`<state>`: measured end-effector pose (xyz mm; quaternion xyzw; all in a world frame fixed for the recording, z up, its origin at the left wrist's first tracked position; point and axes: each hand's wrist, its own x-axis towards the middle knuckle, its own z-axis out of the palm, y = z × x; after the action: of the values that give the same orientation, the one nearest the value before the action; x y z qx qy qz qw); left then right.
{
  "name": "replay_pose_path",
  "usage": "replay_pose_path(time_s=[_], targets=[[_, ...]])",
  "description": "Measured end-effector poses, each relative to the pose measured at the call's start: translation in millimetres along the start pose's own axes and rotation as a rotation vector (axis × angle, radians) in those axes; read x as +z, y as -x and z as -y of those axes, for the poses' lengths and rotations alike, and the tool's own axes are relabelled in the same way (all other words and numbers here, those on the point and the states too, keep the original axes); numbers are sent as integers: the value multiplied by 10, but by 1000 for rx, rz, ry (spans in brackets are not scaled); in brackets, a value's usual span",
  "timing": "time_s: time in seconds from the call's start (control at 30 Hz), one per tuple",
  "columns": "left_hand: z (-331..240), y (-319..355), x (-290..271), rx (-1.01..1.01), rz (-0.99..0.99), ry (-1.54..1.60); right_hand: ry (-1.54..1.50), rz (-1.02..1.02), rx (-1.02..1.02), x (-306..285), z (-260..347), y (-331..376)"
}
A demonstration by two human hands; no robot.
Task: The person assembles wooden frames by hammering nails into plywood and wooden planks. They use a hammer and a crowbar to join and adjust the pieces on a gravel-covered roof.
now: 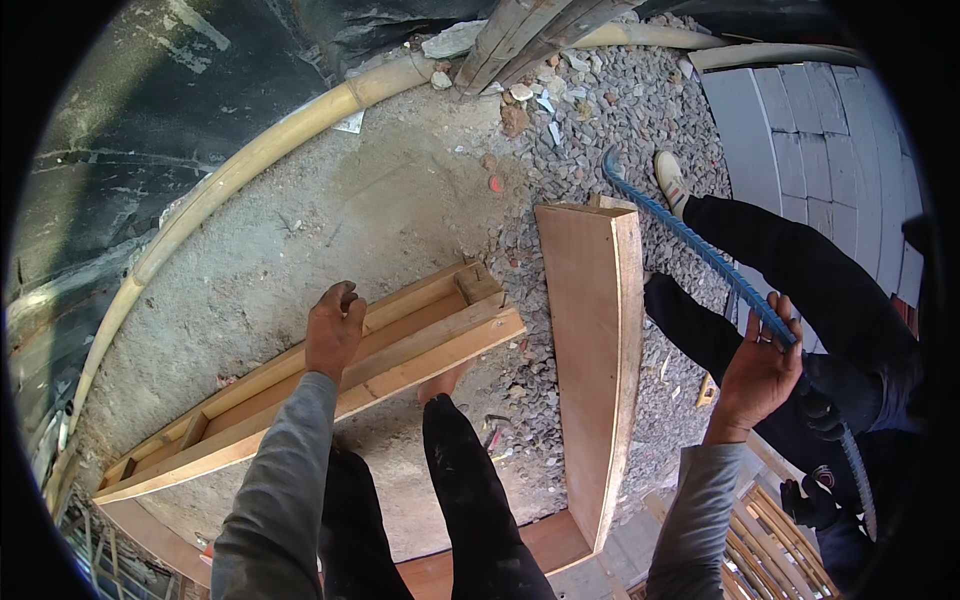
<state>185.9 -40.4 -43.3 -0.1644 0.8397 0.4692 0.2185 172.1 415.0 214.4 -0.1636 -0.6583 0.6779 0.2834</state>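
My right hand [752, 385] is closed around a blue, ribbed pry bar [690, 235] with a bent, flattened hook at its far end. The bar slants down to the right, past a co-worker's black-gloved hand [822, 412]. Whether that glove also grips it, I cannot tell. Loosely curled, my left hand [335, 335] is over a long, shallow wooden frame [430, 365], with nothing visible in its fingers. Plywood backs the frame, and short cross-pieces divide it. To its right a plywood-faced wooden panel [590, 350] stands on edge.
Grey gravel [630, 105] covers the ground at the far right, beside grey stacked blocks [815, 150]. A bamboo pole [230, 165] curves along the dark sheeting [200, 80]. The co-worker's legs [790, 255] are close on the right. Wooden strips [770, 540] lie at the lower right.
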Motion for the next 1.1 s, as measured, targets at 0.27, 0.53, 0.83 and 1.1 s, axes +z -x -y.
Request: replay_pose_path(time_s=[0.27,0.53,0.83,1.1], targets=[[-546,929,-159,272,105,-324,22,192,-129,578,536,195],[-108,1048,-465,242,123,-608,-183,206,-87,1296,824,449],[46,1046,-432,304,47,-576,-99,239,-22,1706,707,402],[40,1041,-459,320,55,-552,-48,243,-31,1974,649,293]])
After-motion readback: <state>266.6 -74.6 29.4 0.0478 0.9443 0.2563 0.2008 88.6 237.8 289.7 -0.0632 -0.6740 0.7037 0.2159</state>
